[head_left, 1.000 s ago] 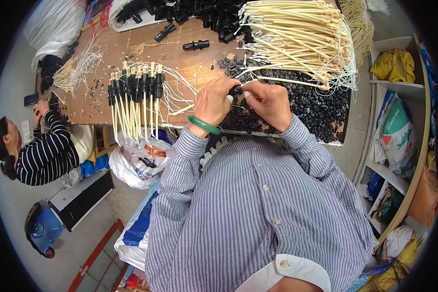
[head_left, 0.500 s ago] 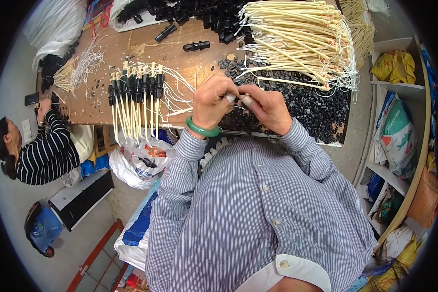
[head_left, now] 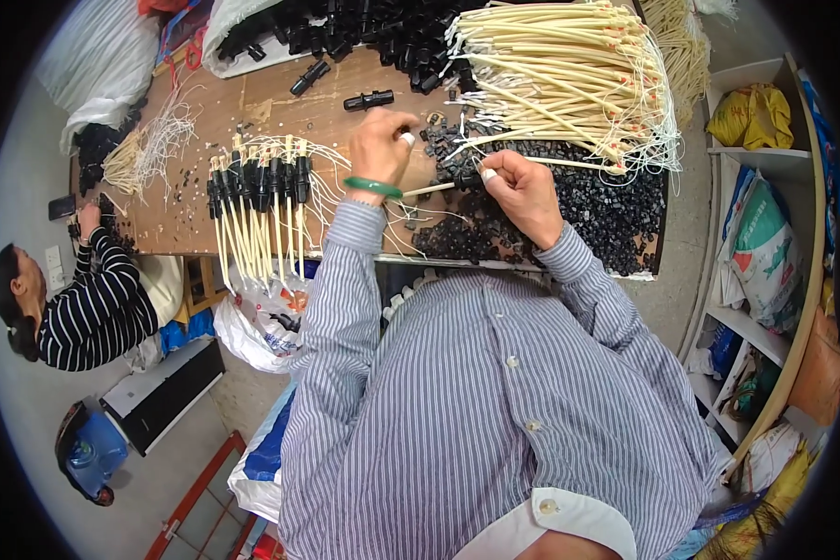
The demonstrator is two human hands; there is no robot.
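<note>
My left hand (head_left: 380, 142), with a green bangle at the wrist, reaches forward over the brown table (head_left: 280, 107) toward a black plastic connector (head_left: 369, 99); I cannot tell if its fingers hold anything. My right hand (head_left: 518, 182) pinches a cream-coloured tube with a small black cap (head_left: 450, 184) over the heap of small black caps (head_left: 597, 210). A big bundle of cream tubes with white strings (head_left: 560, 70) lies just beyond. A row of finished tubes with black fittings (head_left: 257, 191) hangs over the table's near edge at my left.
Another person in a striped top (head_left: 89, 308) works at the table's left end. Black parts fill a white bag (head_left: 345, 23) at the far edge. Shelves (head_left: 765, 280) with bags stand to the right. White plastic bags (head_left: 257, 322) lie on the floor under the table.
My hands were together over the black caps, fitting a piece. Now the left hand has moved forward and away, while the right keeps the capped tube.
</note>
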